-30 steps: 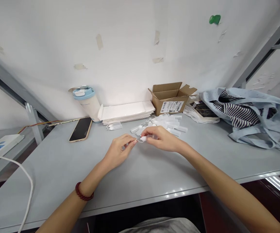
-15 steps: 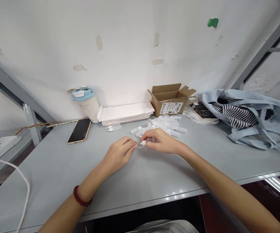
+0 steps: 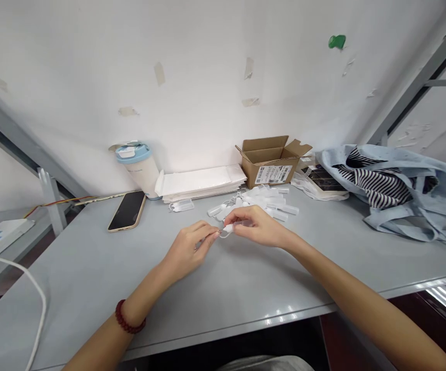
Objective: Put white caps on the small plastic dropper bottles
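Between the fingers of my right hand is a small white plastic tube with a cord loop, its white end pointing left. My left hand is pinched at the loop side of that tube; a thin cord or wire runs to its fingertips, too small to make out fully. Just beyond my hands lies a pile of similar translucent white tubes, several with loops. One more such tube lies apart, to the left of the pile.
Along the wall stand a cup with a blue lid, a stack of white envelopes and an open cardboard box. A phone lies at left. A light blue cloth bag rests at right, beside a plastic-wrapped package.
Both hands keep nearly the same place and grip at the tube. The view has tipped up very slightly, so everything sits a little lower.
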